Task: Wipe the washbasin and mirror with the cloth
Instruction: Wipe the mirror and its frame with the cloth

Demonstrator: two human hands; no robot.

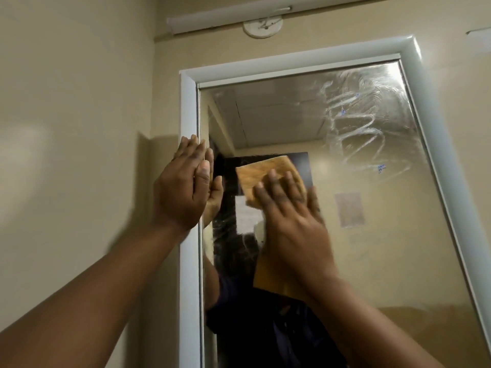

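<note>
Bare left hand [183, 187] laid flat, fingers straight, against white frame [189, 107], right hand [289, 216] spread and pressed on folded yellow cloth [261, 172] held to mirror [385, 235], soapy zigzag streaks [364, 128] seen upper right, small blue marks unreadable, tube light [228, 18] mounted above.

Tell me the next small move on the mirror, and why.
Probably slide the cloth up and right toward the streaks. The right hand presses it flat on the mirror mid-left, while zigzag smears cover the upper right corner. The left hand rests flat at the frame, steadying.
</note>
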